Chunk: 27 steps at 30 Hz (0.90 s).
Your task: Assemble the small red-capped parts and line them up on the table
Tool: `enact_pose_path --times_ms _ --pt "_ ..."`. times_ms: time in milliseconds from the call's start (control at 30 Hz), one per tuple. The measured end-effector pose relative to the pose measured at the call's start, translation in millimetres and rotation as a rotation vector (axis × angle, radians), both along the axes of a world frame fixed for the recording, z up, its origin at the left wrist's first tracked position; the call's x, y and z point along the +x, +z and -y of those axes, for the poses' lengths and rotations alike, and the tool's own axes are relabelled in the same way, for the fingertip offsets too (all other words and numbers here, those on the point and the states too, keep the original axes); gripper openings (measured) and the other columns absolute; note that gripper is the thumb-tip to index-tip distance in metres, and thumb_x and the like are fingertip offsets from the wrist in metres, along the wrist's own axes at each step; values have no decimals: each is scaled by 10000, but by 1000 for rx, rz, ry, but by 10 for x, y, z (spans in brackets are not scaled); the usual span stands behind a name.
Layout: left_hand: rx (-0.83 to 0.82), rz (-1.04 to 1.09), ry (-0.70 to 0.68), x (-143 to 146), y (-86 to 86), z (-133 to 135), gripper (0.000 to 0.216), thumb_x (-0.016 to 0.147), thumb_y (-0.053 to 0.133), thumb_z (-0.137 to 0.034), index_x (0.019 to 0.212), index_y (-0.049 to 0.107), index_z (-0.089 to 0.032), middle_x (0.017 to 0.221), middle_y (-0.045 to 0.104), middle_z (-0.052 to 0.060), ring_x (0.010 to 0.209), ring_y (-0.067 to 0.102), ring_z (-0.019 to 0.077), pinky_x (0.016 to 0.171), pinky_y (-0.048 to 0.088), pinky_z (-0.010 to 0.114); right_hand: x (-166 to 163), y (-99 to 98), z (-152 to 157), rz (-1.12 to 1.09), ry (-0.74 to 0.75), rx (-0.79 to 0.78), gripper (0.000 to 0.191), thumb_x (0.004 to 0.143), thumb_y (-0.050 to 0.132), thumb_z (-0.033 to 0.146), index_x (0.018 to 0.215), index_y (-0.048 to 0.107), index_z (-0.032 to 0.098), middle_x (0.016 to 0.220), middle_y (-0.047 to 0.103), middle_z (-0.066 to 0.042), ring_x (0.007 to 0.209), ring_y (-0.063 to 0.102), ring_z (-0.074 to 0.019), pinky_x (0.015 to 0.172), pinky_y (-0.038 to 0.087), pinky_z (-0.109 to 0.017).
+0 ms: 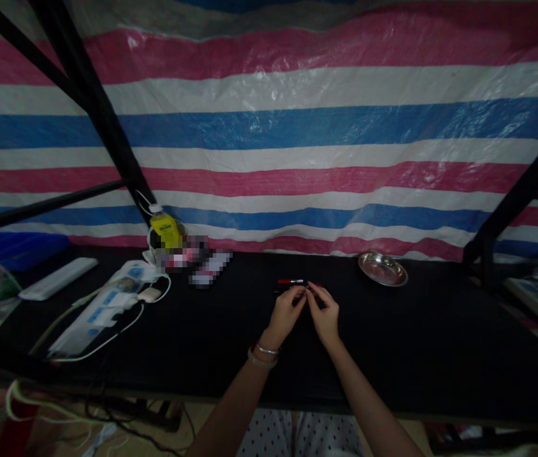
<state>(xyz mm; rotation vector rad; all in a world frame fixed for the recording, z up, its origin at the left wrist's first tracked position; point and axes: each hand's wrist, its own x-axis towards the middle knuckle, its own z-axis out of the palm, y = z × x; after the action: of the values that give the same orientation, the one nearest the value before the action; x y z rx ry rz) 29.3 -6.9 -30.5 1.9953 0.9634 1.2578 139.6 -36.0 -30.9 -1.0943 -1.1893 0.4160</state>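
Observation:
My left hand (287, 313) and my right hand (325, 313) meet over the middle of a black table (416, 343), fingertips pinched together. Between the fingertips sits something small and dark that I cannot make out. Just beyond them a thin red and black pen-like stick (291, 281) lies on the table. Bangles circle my left wrist.
A small steel dish (382, 268) sits at the back right. At the left are a white power strip with cables (102, 311), a yellow bottle (165, 230), a white remote-like bar (58, 278) and blurred small packs. Black frame bars cross before a striped tarp (297, 127).

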Motion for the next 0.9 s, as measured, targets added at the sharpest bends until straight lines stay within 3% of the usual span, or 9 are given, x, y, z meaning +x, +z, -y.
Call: enact_pose_path --times_ms 167,567,767,900 --pt "-4 35 -4 -2 0 3 211 846 514 -200 1043 590 -201 977 663 30 844 637 141 811 505 281 -22 23 7 37 16 21 234 808 567 322 956 698 197 947 677 -90 912 616 -211 863 481 -401" --pt "-106 57 -42 1 27 -11 164 808 579 -274 947 583 -186 838 658 15 755 622 131 722 493 245 12 -9 -15 -64 2 5 214 773 605 346 852 702 172 860 677 -84 818 624 -199 753 500 -350" --pt "-167 17 -20 -56 56 -56 226 711 683 -379 764 650 -162 688 648 1 621 575 122 596 438 218 94 20 -30 -339 -137 -68 340 712 653 403 902 688 123 842 688 -97 739 627 -185 705 502 -330" --pt "-258 130 4 -95 112 -90 233 719 662 -385 716 669 -151 622 638 0 578 564 117 557 422 214 158 21 -64 -502 -197 -120 420 639 703 435 897 694 103 810 700 -99 691 628 -183 686 503 -325"
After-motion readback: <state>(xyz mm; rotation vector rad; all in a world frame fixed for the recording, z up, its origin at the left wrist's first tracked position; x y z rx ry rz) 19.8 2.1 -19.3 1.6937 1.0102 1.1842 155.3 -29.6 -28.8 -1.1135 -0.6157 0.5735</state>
